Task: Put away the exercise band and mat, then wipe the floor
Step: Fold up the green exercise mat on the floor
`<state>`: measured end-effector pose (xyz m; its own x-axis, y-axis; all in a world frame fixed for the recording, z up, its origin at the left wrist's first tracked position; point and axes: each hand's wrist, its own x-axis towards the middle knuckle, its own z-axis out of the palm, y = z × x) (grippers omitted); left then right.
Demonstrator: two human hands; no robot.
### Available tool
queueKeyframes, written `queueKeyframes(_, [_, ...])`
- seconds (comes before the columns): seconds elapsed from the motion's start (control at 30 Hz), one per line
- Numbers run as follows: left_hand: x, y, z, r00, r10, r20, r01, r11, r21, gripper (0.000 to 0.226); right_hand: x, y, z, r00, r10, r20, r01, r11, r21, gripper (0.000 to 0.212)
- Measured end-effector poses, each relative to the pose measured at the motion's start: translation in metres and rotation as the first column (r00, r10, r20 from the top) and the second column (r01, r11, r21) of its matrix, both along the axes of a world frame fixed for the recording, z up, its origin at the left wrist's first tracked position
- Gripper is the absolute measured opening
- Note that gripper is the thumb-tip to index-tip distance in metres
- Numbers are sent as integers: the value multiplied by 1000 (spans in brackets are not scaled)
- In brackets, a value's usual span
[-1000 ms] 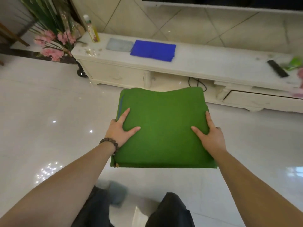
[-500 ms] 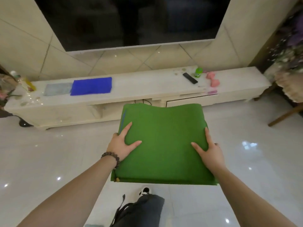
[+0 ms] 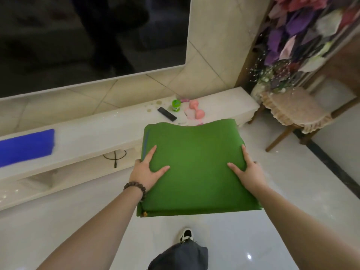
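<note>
Gripping hands (image 3: pixel 196 172) on flat folded mat (image 3: pixel 194 172)

Blue cloth (image 3: pixel 26 147) cut off at frame's left edge. Fingers of both hands hidden under the mat (image 3: pixel 194 168) (only thumbs and forefingers show on top). Mat hides part of the cabinet (image 3: pixel 87 137). Small pale spots near green bottle (image 3: pixel 176 105) unidentifiable.

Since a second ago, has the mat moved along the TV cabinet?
Yes. The mat, held in both hands, has travelled right along the cabinet: away from the blue cloth, now near the pink dumbbell.
</note>
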<state>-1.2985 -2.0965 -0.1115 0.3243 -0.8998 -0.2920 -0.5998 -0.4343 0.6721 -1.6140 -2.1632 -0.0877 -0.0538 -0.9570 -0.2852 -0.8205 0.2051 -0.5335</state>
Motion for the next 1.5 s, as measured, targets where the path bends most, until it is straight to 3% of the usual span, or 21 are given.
queueKeyframes(0.5, [-126,-238,-4,998,61,-13,-61,998,27,87,-126,-249,-8,998,37,-55,-37,999,4,83])
queueKeyframes(0.93, [-286,-421,-18,954,296,39,-297,954,36,86,-250,-500,-24,956,284,-73,-277,956,96,95])
queueKeyframes(1.2, [-284,-510,-57,943,334,-7,-332,938,99,86,-242,-603,-71,934,342,-104,-322,932,169,95])
queueKeyframes(1.5, [-237,-626,-150,970,238,-52,-224,957,186,92,-202,-716,-163,942,312,-123,-284,937,202,95])
